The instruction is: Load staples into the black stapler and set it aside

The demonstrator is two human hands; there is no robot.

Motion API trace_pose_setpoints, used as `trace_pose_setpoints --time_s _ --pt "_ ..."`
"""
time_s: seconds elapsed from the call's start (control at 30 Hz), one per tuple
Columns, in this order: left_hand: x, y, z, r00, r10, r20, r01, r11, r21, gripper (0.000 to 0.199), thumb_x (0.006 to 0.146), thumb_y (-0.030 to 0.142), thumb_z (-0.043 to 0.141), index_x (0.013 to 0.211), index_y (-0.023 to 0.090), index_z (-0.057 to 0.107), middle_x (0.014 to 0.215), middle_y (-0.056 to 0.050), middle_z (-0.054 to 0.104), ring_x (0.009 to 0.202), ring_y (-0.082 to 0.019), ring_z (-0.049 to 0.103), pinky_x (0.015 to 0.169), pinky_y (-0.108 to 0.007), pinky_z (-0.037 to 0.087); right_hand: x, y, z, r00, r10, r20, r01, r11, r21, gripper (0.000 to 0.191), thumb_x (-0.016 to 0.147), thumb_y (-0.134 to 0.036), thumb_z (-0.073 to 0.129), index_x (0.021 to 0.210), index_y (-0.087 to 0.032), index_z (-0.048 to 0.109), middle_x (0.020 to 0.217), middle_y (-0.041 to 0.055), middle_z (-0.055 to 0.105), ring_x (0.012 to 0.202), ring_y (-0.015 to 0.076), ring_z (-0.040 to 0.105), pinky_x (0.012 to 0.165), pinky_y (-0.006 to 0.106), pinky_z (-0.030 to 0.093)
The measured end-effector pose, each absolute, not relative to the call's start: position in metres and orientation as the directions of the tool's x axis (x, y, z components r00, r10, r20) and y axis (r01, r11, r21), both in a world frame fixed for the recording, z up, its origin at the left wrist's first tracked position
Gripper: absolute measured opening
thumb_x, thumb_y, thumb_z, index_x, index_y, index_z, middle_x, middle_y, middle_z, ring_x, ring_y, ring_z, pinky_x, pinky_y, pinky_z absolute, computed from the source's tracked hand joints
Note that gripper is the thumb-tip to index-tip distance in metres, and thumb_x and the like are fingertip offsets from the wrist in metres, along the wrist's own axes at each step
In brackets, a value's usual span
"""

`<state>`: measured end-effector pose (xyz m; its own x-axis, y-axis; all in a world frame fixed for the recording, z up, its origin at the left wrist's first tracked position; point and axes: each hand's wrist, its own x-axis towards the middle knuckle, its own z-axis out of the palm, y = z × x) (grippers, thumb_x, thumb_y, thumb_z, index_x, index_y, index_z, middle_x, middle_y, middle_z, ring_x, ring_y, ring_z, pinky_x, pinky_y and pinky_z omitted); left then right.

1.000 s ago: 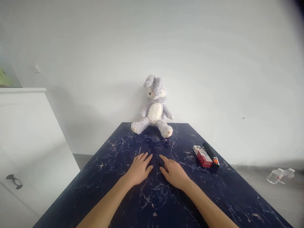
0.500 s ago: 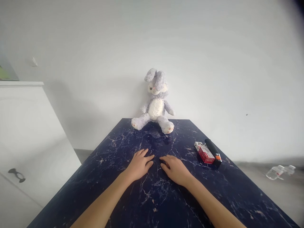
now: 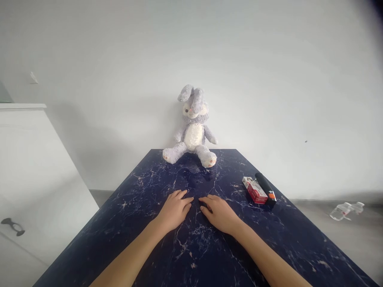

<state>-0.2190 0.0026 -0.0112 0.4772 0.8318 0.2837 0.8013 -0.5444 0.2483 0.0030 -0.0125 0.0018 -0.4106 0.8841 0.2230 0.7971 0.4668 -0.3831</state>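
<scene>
My left hand [image 3: 174, 208] rests palm down on the dark blue marbled table [image 3: 191, 255], its fingers apart and nothing in it. Opposite it, my right hand [image 3: 220, 214] lies on the same top, fingers loosely bent with the thumb apart from them, also holding nothing. A small gap separates the fingertips of both hands. Beyond them a grey plush rabbit [image 3: 194, 135] with a white belly sits at the far edge, leaning by the wall, one ear folded over its face. To the right of my right hand lie a red and white box [image 3: 255, 190] and a black cylindrical object [image 3: 265, 189] with an orange patch.
A white cabinet [image 3: 44, 159] with a dark handle [image 3: 12, 227] stands left of the table. The pale wall [image 3: 269, 79] rises directly behind the table. On the floor at right lie clear plastic bottles [image 3: 341, 211].
The view has shifted slightly to the right, so most things appear a little further left. Both hands stay in place on the table; nothing has been picked up.
</scene>
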Motion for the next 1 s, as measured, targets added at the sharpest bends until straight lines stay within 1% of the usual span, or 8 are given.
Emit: trace_pose_setpoints --time_s 0.27,0.4,0.5,0.63,0.73,0.8,0.9,1.0 --pt "-0.220 0.003 -0.011 0.478 0.833 0.278 0.796 -0.545 0.264 0.039 0.101 0.041 0.038 0.133 0.034 0.061 0.146 -0.004 0.051 0.137 -0.033 0.040 0.107 -0.055 0.037 0.003 -0.015 0.003 -0.441 0.866 0.235 0.801 0.498 -0.334 0.037 0.097 -0.033 0.042 0.127 -0.024 0.063 0.109 0.0085 0.069 0.103 0.0247 0.062 0.089 0.034 0.046" --pt "-0.218 0.002 -0.008 0.451 0.829 0.331 0.789 -0.544 0.287 0.035 0.100 0.038 0.043 0.124 0.033 0.068 0.136 -0.004 0.060 0.128 -0.030 0.048 0.105 -0.051 0.040 0.010 -0.010 0.007 -0.399 0.864 0.307 0.817 0.487 -0.308 0.028 0.094 -0.031 0.048 0.111 -0.028 0.070 0.096 0.0035 0.072 0.092 0.0212 0.066 0.078 0.029 0.047" --pt "-0.215 0.001 -0.005 0.419 0.825 0.380 0.775 -0.542 0.323 0.031 0.099 0.035 0.045 0.113 0.033 0.073 0.126 -0.002 0.065 0.119 -0.027 0.054 0.102 -0.048 0.042 0.026 -0.002 0.013 -0.299 0.877 0.377 0.852 0.423 -0.308 0.028 0.094 -0.030 0.045 0.104 -0.028 0.071 0.096 0.0024 0.073 0.089 0.0208 0.067 0.078 0.029 0.046" --pt "-0.212 0.001 -0.003 0.402 0.821 0.406 0.754 -0.548 0.361 0.028 0.097 0.031 0.048 0.103 0.031 0.076 0.120 -0.001 0.068 0.111 -0.025 0.058 0.100 -0.047 0.043 0.056 0.006 0.023 -0.109 0.869 0.482 0.897 0.295 -0.329 0.034 0.095 -0.031 0.038 0.106 -0.024 0.070 0.104 0.0063 0.073 0.093 0.0245 0.066 0.081 0.032 0.044" --pt "-0.211 0.000 -0.001 0.419 0.811 0.409 0.729 -0.569 0.380 0.022 0.093 0.026 0.053 0.095 0.029 0.075 0.114 0.000 0.069 0.107 -0.024 0.059 0.099 -0.045 0.042 0.077 0.008 0.031 0.045 0.792 0.609 0.912 0.216 -0.348 0.034 0.094 -0.032 0.040 0.105 -0.023 0.070 0.097 0.0073 0.073 0.090 0.0252 0.064 0.080 0.033 0.044" --pt "-0.210 -0.001 0.000 0.426 0.805 0.414 0.716 -0.579 0.390 0.016 0.090 0.023 0.057 0.087 0.028 0.072 0.110 0.001 0.070 0.105 -0.023 0.060 0.099 -0.044 0.041 0.087 0.007 0.036 0.120 0.720 0.684 0.925 0.170 -0.341 0.033 0.093 -0.033 0.041 0.102 -0.022 0.071 0.093 0.0082 0.071 0.092 0.0266 0.062 0.084 0.035 0.044" --pt "-0.209 -0.002 0.002 0.418 0.804 0.423 0.713 -0.579 0.395 0.011 0.087 0.020 0.058 0.080 0.025 0.065 0.104 0.001 0.070 0.102 -0.022 0.060 0.097 -0.042 0.041 0.099 0.004 0.041 0.223 0.637 0.738 0.951 0.026 -0.309 0.036 0.092 -0.037 0.041 0.110 -0.021 0.068 0.108 0.0116 0.067 0.106 0.0328 0.054 0.094 0.046 0.040" --pt "-0.208 -0.003 0.003 0.408 0.805 0.432 0.714 -0.576 0.398 0.010 0.086 0.017 0.056 0.080 0.024 0.061 0.095 0.000 0.069 0.096 -0.022 0.060 0.092 -0.040 0.043 0.108 0.004 0.040 0.368 0.619 0.693 0.926 -0.179 -0.332 0.051 0.089 -0.048 0.044 0.131 -0.021 0.055 0.133 0.0171 0.052 0.121 0.0426 0.044 0.095 0.056 0.038"
